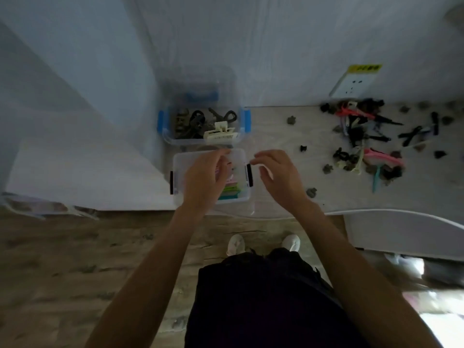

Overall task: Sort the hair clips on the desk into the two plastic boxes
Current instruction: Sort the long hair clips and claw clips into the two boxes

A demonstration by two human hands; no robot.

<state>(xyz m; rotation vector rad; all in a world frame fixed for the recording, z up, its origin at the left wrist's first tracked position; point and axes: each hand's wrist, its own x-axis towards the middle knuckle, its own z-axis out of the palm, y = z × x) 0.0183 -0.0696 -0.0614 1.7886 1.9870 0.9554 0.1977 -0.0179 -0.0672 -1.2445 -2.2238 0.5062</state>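
Two clear plastic boxes stand at the desk's left end. The far box [165, 131] has blue latches and holds dark claw clips and a cream claw clip [221, 134]. The near box [241, 156] has black latches and holds flat pink, green and teal clips [229, 190]. My left hand [203, 179] hovers over the near box with fingers loosely curled above the pink clips, and I see no grip on any of them. My right hand [276, 174] floats just right of that box, fingers relaxed and holding nothing. A pile of mixed hair clips [364, 136] lies on the desk's right part.
Small dark clips [291, 120] are scattered between the boxes and the pile. A wall socket with a yellow label [351, 84] sits above the pile. A white curved chair back [401, 227] stands at the lower right. The desk's front edge runs just below the near box, with wooden floor beneath.
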